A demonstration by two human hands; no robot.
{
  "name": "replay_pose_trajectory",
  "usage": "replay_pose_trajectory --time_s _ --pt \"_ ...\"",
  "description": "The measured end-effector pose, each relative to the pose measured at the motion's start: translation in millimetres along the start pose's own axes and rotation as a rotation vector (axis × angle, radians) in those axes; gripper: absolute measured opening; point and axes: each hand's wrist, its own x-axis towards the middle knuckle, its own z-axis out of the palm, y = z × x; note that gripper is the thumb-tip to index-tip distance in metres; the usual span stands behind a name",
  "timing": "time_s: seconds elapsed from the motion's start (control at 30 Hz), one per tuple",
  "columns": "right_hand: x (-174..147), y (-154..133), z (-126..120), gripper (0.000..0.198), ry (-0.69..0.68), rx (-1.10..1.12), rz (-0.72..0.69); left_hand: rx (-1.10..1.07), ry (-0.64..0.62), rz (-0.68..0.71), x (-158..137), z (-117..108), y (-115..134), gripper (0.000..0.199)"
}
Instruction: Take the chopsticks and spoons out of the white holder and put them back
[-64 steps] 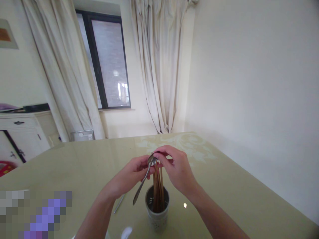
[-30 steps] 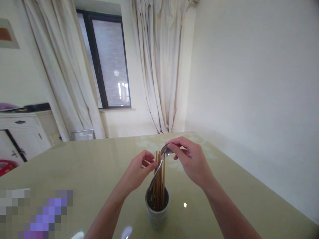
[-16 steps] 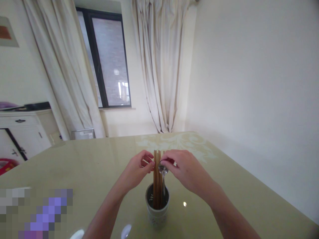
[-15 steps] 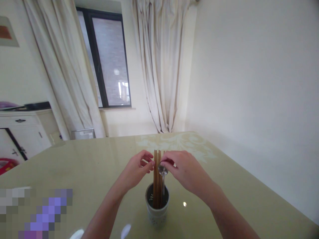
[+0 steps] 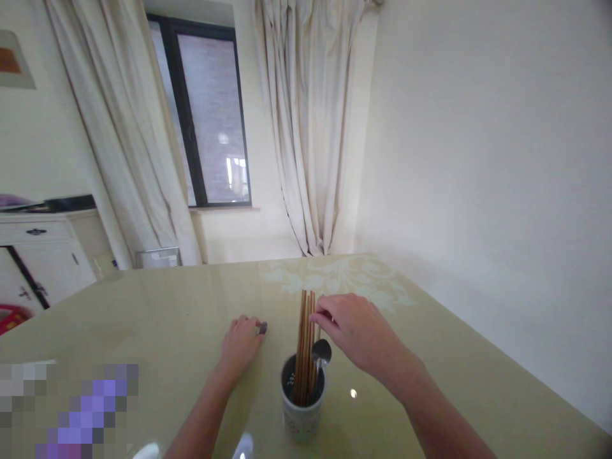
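Observation:
On the table a white patterned utensil holder (image 5: 301, 424) stands upright with several brown wooden chopsticks (image 5: 303, 347) in it. A metal spoon (image 5: 321, 352) leans at the holder's right side, bowl up. My right hand (image 5: 358, 328) is beside the chopstick tops, its thumb and fingers pinched around what looks like one chopstick; its grip is partly hidden. Left of the holder, low over or on the table, my left hand (image 5: 240, 344) is closed on a small shiny metal piece (image 5: 262, 327), perhaps a spoon's bowl. The rest of that piece is hidden.
The pale green glossy table (image 5: 157, 331) meets a white wall on the right. A blurred-out patch (image 5: 86, 408) covers the table's left front, near a white object (image 5: 147, 451) at the bottom edge. A white cabinet (image 5: 52, 245) and a red item (image 5: 13, 317) are at left.
My left hand has moved left and down from the chopsticks and now has a shiny metal piece in its fingers. The spoon in the holder sits lower. My right hand has barely moved.

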Motion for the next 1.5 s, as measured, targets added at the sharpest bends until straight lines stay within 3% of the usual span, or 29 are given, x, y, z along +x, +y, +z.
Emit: replay_pose_trajectory --time_s 0.2,0.57,0.67,0.77,0.87,0.97,1.07,1.17,1.3,1.5 --pt "1 -3 -5 0.02 0.099 0.115 -0.009 -0.07 -0.046 -0.033 3 1 1 0.007" --pt "1 -3 -5 0.021 0.22 0.252 -0.035 -0.163 -0.093 0.011 1 -1 6 0.01" --pt "1 -4 -3 0.02 0.226 0.259 -0.045 -0.228 -0.11 0.05 1 -23 11 0.015" --pt "2 -8 0 0.019 0.224 0.272 -0.064 -0.487 -0.111 0.185 -7 -62 25 0.024" --pt "1 -16 5 0.02 0.251 0.35 -0.094 -0.79 0.006 0.357 -27 -106 49 0.025" --pt "0 -24 8 0.034 0.289 0.476 -0.137 -0.848 0.145 0.445 -55 -135 75 0.023" --pt "-4 -28 6 0.015 0.355 0.597 -0.177 -0.839 0.216 0.51 -78 -149 94 0.019" --pt "-6 -26 2 0.008 0.391 0.626 -0.171 -0.838 0.215 0.523 -83 -150 99 0.021" --pt "-5 -21 -2 0.01 0.33 0.605 -0.13 -0.741 0.207 0.413 -60 -135 83 0.031" --pt "-5 -16 -5 0.01 0.357 0.693 -0.08 -0.165 0.12 0.26 -24 -98 41 0.024"
